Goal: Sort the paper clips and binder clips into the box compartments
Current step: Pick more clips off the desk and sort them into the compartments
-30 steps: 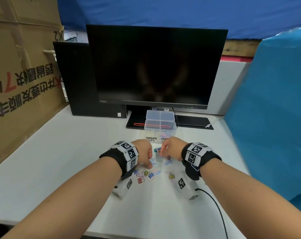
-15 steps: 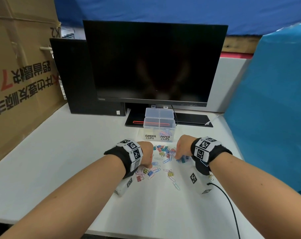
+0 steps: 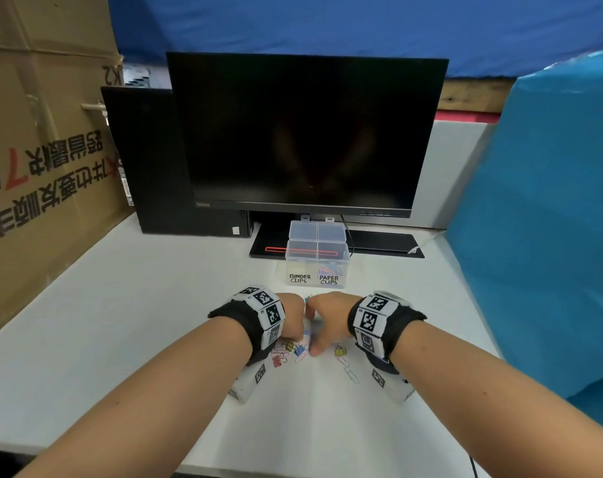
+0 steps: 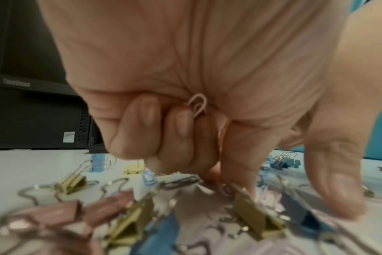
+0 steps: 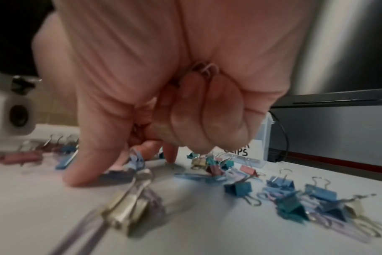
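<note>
A clear two-compartment box (image 3: pixel 316 241) labelled BINDER CLIPS and PAPER CLIPS stands before the monitor, with coloured paper clips (image 3: pixel 329 270) in its right side. Both hands hover knuckles-up over a loose pile of clips. My left hand (image 3: pixel 291 320) has a pale pink paper clip (image 4: pixel 198 105) tucked under its curled fingers, while its thumb (image 4: pixel 336 193) and forefinger reach down among gold binder clips (image 4: pixel 257 219). My right hand (image 3: pixel 327 322) holds pink paper clips (image 5: pixel 204 69) in its curled fingers, and its thumb (image 5: pixel 85 170) presses beside a bluish clip (image 5: pixel 118 176) on the table.
Blue, teal, pink and gold binder clips (image 5: pixel 321 189) and paper clips (image 3: pixel 351 372) lie scattered on the white table (image 3: pixel 120 322). A black monitor (image 3: pixel 303 132) and computer case (image 3: pixel 148 160) stand behind, a cardboard box (image 3: pixel 34 167) at left, and a blue sheet (image 3: pixel 552 219) at right.
My right hand has moved left, back next to the left hand over the middle of the pile. The left hand has stayed in roughly the same place.
</note>
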`<control>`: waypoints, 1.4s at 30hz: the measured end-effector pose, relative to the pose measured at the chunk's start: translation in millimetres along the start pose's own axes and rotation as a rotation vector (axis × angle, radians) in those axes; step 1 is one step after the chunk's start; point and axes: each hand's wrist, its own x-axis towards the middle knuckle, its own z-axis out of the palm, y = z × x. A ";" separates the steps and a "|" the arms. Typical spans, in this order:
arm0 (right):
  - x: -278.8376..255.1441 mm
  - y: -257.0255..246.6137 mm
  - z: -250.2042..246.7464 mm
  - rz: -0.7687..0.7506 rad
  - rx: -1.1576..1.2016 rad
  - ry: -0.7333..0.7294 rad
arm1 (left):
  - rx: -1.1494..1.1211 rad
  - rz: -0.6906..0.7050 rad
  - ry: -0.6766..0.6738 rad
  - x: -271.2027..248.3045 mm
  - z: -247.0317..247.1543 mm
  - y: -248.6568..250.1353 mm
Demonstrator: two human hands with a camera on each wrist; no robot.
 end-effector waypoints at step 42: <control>75.5 77.0 -122.2 0.273 0.053 0.068 | -0.824 -0.109 -0.110 41.8 -89.6 -16.0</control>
